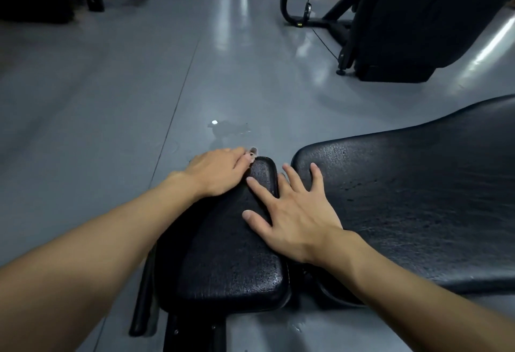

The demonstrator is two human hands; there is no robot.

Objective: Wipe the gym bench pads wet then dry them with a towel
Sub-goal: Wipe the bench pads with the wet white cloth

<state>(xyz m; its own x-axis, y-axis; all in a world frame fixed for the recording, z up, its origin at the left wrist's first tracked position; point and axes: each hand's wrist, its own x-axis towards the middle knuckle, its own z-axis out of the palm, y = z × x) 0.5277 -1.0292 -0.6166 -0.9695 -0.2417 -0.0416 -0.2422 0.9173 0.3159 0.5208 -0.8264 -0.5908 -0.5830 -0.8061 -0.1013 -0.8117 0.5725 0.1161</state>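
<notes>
Head view: right grip lies flat, fingers spread, on the pad. Left grip covers its corner; hold unclear.

The single head-worn camera is looking forward and steeply down, sitting close over the seat pad at bottom centre, with the back pad running off right. Its wide lens is bending the grey floor and taking in a black machine farther off, upper right.

Left hand and right hand touch seat pad.
</notes>
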